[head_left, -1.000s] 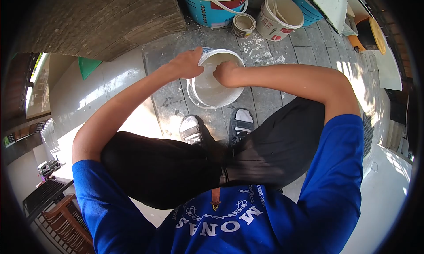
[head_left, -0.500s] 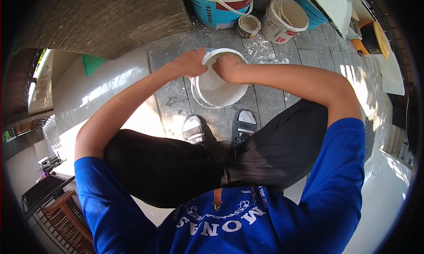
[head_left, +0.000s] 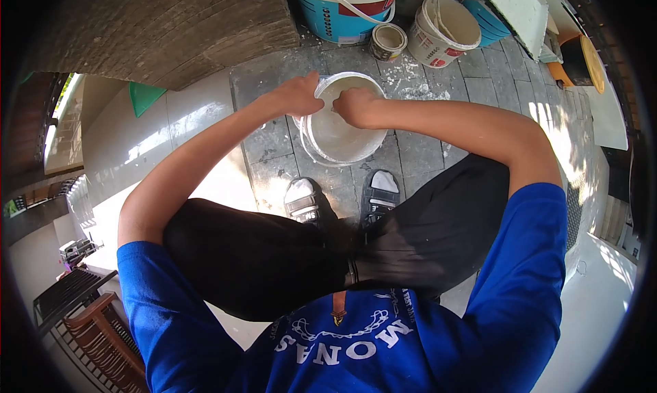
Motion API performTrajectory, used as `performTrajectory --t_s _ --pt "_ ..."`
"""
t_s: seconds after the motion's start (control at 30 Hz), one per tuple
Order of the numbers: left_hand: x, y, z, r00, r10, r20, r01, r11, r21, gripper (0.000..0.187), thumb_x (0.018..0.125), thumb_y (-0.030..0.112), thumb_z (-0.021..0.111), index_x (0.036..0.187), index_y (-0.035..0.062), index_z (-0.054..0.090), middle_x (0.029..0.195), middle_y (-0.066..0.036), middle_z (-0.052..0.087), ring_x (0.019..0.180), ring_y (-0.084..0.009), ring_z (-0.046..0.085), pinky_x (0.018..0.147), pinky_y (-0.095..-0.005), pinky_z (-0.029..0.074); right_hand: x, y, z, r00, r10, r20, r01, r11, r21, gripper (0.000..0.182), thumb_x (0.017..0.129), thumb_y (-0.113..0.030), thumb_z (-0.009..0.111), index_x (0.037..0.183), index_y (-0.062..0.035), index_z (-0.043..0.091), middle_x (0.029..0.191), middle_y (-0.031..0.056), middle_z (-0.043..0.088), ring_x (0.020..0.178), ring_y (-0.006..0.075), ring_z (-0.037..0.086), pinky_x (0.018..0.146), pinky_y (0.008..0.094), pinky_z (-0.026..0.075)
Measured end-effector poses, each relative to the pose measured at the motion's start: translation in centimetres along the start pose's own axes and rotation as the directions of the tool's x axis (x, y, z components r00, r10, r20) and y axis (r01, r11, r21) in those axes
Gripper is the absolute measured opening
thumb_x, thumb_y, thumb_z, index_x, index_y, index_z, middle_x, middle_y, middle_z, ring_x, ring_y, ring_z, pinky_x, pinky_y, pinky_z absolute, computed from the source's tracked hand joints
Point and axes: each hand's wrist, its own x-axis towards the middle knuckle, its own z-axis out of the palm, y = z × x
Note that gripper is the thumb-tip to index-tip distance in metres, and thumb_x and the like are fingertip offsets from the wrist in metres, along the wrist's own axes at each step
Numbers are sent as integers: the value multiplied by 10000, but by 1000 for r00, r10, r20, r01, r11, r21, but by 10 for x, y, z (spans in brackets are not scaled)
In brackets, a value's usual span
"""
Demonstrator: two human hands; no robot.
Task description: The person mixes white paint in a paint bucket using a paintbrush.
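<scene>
A white bucket (head_left: pixel 349 147) with pale residue inside stands on the paving in front of my feet, its thin handle hanging at the left side. My left hand (head_left: pixel 301 96) is closed on the bucket's left rim, thumb toward the inside. Over the bucket's opening, my right hand (head_left: pixel 357 108) is curled into a fist with the knuckles facing up. Whatever those fingers hold, if anything, is hidden beneath the hand.
Beyond the bucket stand a large blue paint bucket (head_left: pixel 335 17), a small open can (head_left: pixel 388 41) and a white pail (head_left: pixel 431 47) with a stick in it. White splatters mark the grey tiles (head_left: pixel 479 88). A wooden chair (head_left: pixel 102 331) is at lower left.
My right hand has shifted slightly within the bucket. My left hand keeps its place on the rim, and the view has moved a little.
</scene>
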Motion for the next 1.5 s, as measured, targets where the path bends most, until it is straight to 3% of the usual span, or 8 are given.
performTrajectory --t_s 0.13,0.23,0.33,1.03,1.13,1.23,1.33,1.5 --pt "-4 5 -5 999 -33 37 34 999 -43 443 740 214 560 1088 -26 430 999 -259 598 953 -360 597 835 -409 466 -5 1 -8 982 -75 173 86 995 -55 249 754 -108 593 965 15 643 992 207 638 937 337 629 739 418 521" --pt "-2 4 -3 1000 0 15 0 1000 2 439 743 208 553 1086 -34 427 992 -261 602 930 -352 610 820 -406 475 -9 6 -10 999 -45 -28 47 996 81 254 768 -88 576 991 18 633 985 210 636 936 342 628 747 413 520" --pt "-4 6 -6 997 -41 68 45 997 -60 444 744 208 552 1090 -41 426 990 -262 604 891 -350 623 806 -399 483 -8 3 -5 987 -62 147 76 993 -89 251 783 -91 562 999 20 629 979 205 638 933 344 627 760 412 516" --pt "-1 7 -4 997 -45 68 53 990 -130 448 751 228 548 1100 -28 429 992 -255 607 884 -338 635 816 -386 483 -5 4 4 992 -4 127 -4 998 58 232 764 -36 535 961 36 635 979 221 635 911 347 635 728 420 525" --pt "1 9 -4 995 -62 73 71 989 -126 444 751 220 551 1096 -29 427 987 -256 609 878 -333 638 813 -382 486 -3 11 8 996 43 -77 -31 989 146 253 763 -58 550 977 51 629 977 227 634 908 358 634 732 424 524" --pt "0 9 -7 993 -76 93 88 988 -129 453 749 215 553 1103 -32 419 986 -260 609 861 -331 643 807 -383 492 0 5 6 985 -25 171 23 1000 13 248 782 -66 533 979 54 626 975 231 632 908 366 632 728 423 525" --pt "4 3 -2 998 -40 47 46 989 -138 455 749 216 551 1105 -35 416 985 -258 611 821 -323 654 802 -383 497 -8 9 4 997 26 -78 -8 976 218 254 766 -64 561 979 58 628 971 233 634 908 372 631 725 424 524" --pt "5 -1 -4 997 -57 56 66 982 -178 462 740 222 560 1098 -39 429 984 -259 612 805 -319 658 783 -382 506 -7 3 3 999 27 34 -32 986 166 252 771 -73 579 985 49 629 972 230 635 901 371 632 726 419 526"
